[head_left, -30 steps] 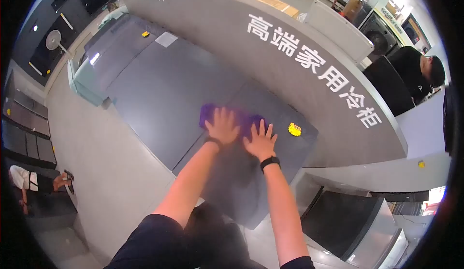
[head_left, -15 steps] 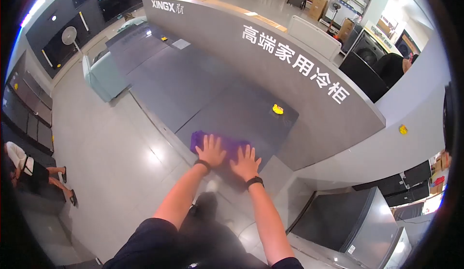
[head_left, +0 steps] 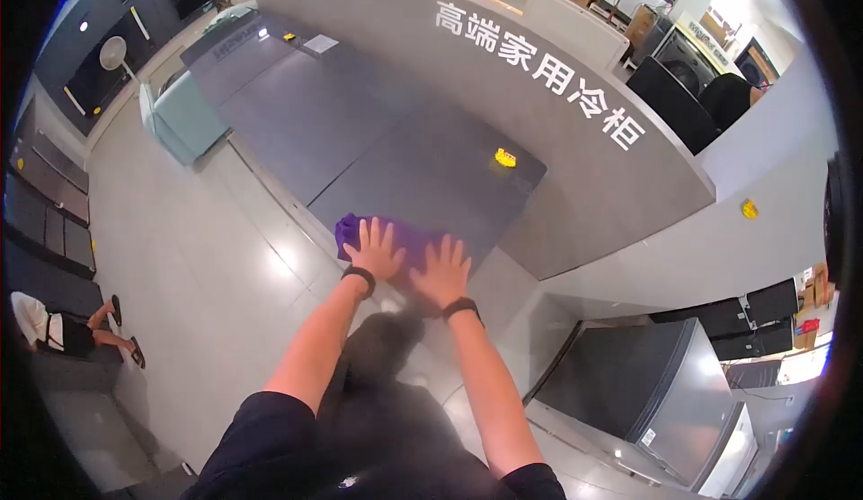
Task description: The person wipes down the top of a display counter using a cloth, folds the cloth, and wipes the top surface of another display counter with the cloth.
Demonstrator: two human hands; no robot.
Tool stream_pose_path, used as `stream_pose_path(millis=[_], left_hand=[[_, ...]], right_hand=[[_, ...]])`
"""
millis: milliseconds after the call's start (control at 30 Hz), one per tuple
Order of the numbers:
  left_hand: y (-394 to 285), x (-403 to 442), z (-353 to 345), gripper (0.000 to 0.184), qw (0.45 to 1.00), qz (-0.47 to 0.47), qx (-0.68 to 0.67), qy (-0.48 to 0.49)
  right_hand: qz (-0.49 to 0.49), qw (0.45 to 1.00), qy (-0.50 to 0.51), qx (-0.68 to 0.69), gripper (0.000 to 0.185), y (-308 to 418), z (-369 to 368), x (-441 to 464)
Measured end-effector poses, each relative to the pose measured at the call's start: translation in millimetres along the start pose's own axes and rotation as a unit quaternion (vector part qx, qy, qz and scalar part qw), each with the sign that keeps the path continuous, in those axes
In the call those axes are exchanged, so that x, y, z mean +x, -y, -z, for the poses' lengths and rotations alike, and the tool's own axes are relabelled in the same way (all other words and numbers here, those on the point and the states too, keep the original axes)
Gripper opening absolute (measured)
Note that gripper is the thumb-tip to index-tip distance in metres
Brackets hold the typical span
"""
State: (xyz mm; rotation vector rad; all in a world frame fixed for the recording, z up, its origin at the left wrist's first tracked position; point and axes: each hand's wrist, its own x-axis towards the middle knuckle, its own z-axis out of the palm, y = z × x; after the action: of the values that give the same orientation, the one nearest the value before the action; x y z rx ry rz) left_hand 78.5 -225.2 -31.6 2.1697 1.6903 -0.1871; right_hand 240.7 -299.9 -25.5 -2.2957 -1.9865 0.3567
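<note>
A purple cloth (head_left: 345,229) lies bunched on the dark grey flat top (head_left: 404,172) of a long row of units, close to its near edge. My left hand (head_left: 376,250) presses flat on the cloth's left part, fingers spread. Beside it, my right hand (head_left: 442,271) rests palm down on the right part of the cloth, its fingers also spread. Both palms hide much of the cloth. Each wrist wears a dark band. Further along the same top sits a small yellow tag (head_left: 505,158).
Behind the top stands a grey partition (head_left: 575,168) with white lettering. A dark-topped appliance (head_left: 611,379) is at my right. A pale green chest (head_left: 184,123) stands by the far left end. At the left edge a person (head_left: 67,331) sits.
My view has tilted, so the surroundings sit higher in the frame. Both hands, still flat on the purple cloth, have slid slightly toward me and the near edge.
</note>
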Motion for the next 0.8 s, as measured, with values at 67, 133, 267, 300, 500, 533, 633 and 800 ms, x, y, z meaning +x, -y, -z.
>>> stream_pose_path(millis=[67, 133, 267, 300, 500, 533, 633, 800], left_hand=[[0.0, 18.1, 6.0, 0.075, 1.000, 0.016, -0.010, -0.010], [-1.9, 56.0, 20.1, 0.076, 0.999, 0.024, -0.020, -0.018], [-1.4, 103.8, 42.0, 0.079, 0.998, 0.042, -0.026, -0.025], [-0.3, 116.3, 43.1, 0.079, 0.998, 0.049, -0.029, -0.039], [-5.5, 190.9, 71.7, 0.075, 0.992, 0.088, -0.036, -0.089], [-5.9, 206.7, 81.2, 0.075, 0.991, 0.092, -0.050, -0.078], [0.3, 253.6, 97.9, 0.074, 0.989, 0.095, -0.079, -0.082], [-10.3, 300.9, 109.2, 0.073, 0.986, 0.107, -0.100, -0.082]], right_hand=[[0.011, 1.000, -0.006, -0.014, 0.075, 0.8, -0.3, 18.7], [0.018, 1.000, 0.003, -0.018, 0.076, -3.8, 16.3, 60.0], [0.037, 0.999, 0.002, -0.036, 0.076, -6.5, 9.3, 118.4], [0.043, 0.998, 0.011, -0.037, 0.075, -6.2, 15.8, 138.3], [0.077, 0.995, 0.057, -0.030, 0.079, -10.1, 45.4, 241.4], [0.064, 0.995, 0.075, -0.030, 0.080, -8.7, 50.3, 262.7], [0.038, 0.990, 0.133, -0.021, 0.086, 1.7, 63.1, 315.3], [0.055, 0.987, 0.140, -0.050, 0.086, -10.4, 67.3, 377.5]])
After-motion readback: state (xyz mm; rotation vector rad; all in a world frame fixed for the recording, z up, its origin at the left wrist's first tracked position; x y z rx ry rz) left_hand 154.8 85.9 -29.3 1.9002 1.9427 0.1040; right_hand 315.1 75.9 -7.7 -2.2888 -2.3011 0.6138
